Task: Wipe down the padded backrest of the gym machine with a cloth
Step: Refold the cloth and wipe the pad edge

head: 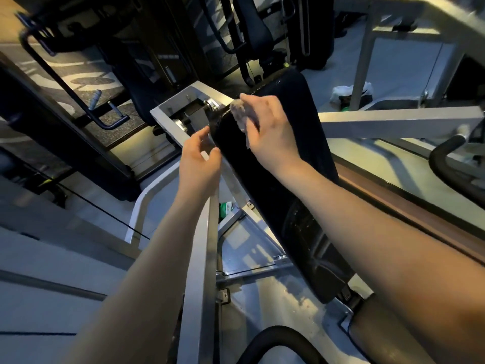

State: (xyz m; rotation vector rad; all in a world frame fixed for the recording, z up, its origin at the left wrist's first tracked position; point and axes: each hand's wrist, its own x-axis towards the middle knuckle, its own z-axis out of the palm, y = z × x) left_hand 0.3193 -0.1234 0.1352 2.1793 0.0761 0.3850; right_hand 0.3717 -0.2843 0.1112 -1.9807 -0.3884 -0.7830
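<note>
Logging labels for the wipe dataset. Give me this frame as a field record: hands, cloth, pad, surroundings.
right hand: holds cloth against upper backrest
cloth: pale, bunched under the fingers
backrest: black, padded, tilted away
left hand: loosely curled beside backrest's left edge, holding nothing; contact unclear
frame: grey metal bars flanking backrest
floor: white bag beyond the frame

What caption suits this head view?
Right hand holds a cloth against the black padded backrest near its top; left hand open beside its edge.
</note>
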